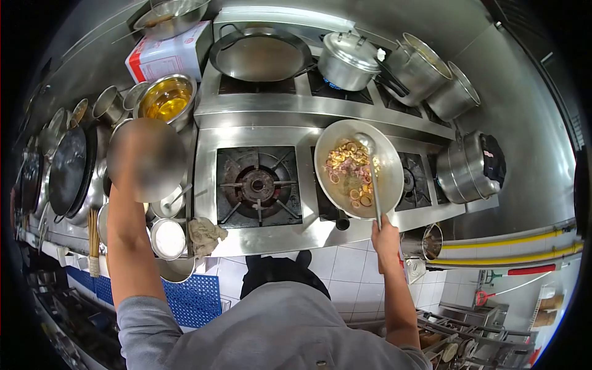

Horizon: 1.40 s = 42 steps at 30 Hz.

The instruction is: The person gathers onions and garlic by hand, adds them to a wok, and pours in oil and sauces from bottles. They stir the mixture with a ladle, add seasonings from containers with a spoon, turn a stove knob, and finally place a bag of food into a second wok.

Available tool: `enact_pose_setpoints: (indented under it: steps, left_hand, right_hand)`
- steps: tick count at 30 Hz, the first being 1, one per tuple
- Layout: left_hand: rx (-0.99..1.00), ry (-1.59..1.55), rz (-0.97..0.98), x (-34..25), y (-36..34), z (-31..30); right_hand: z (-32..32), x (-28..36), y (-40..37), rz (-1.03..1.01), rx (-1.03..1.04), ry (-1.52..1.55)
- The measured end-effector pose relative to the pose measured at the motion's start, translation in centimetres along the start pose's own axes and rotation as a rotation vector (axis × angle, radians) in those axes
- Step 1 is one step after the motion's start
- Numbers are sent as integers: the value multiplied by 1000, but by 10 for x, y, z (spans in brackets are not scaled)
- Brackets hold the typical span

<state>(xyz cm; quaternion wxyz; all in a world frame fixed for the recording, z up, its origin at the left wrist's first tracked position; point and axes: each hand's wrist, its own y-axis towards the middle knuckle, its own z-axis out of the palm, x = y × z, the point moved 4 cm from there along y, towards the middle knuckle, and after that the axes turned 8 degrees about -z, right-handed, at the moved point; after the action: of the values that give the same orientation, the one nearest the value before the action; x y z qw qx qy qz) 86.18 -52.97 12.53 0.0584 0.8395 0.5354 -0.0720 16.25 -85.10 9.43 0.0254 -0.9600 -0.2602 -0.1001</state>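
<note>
My right hand [386,239] is closed around the handle of a long metal ladle [374,179]. The ladle's bowl rests against the far inner side of a wide, pale pan [394,185] on the right front burner. Inside the pan lies a mix of ring-shaped slices and browned pieces [349,165]. My left arm reaches out over the left counter, but a round blurred patch covers my left hand [145,148], so its fingers are hidden. Just beyond it stands a metal bowl of yellow oil [166,102]. Nearer me sits a container of white powder-like contents [168,239].
A black burner grate [258,185] lies left of the pan. Behind are a wide dark pan [261,55], a lidded pressure cooker [349,58] over a blue flame and tall pots [422,68]. A crumpled cloth [206,236] hangs at the counter's front edge.
</note>
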Motion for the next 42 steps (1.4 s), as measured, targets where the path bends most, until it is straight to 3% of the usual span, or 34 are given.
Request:
enact_pose_setpoints:
  steps: [2,6,9,12,16,18,20,21,22,24,27,30,31,32,34,38,42]
  left_hand:
    - [13,19,-35,-13,-13,-12]
    - [-93,-57,-104,-28,-24,-34]
    - [-240,-144,25,-35,-21,-50]
    - [-392,-205,108,-69,-40,-95]
    - [-713,-322,126,-112,-82,-163]
    - [-846,-545,20,-128,-109,-182]
    - [-880,-1186,228,-145,-127,-185]
    - [-856,-1493,288,-155,-131,-182]
    - [-815,-1798,355,-166,-138,-179]
    - [-398,-2220,273,-239,-181,-165]
    - [-137,-1863,208,-299,-226,-128]
    - [56,-1239,201,-348,-266,-83]
    - [-60,-1038,182,-368,-282,-68]
    - [-29,-751,252,-382,-286,-50]
    - [85,-438,210,-414,-304,-17]
    - [259,-97,263,-444,-305,63]
    - [346,326,332,-472,-310,90]
  right_hand:
    - [23,-8,9,-42,-19,62]
    - [-28,8,-29,-69,150,42]
    - [-52,-28,-65,-65,234,190]
    - [-65,-52,-76,-91,83,153]
    - [-50,-78,-37,-9,-16,1]
    - [-30,-94,-22,44,84,240]
    - [-38,-76,-17,101,206,412]
    - [-24,-85,-12,-11,168,375]
    - [-15,-100,-10,-9,279,443]
    - [-52,-97,-12,-3,531,577]
    - [-66,-136,-18,-476,426,494]
    - [-99,-171,-20,-512,568,466]
    - [-103,-185,-16,-483,601,420]
    - [-100,-202,-8,-517,559,365]
    - [-83,-227,12,-595,454,253]
    - [-66,-216,65,-516,385,395]
    - [-54,-197,89,-468,230,313]
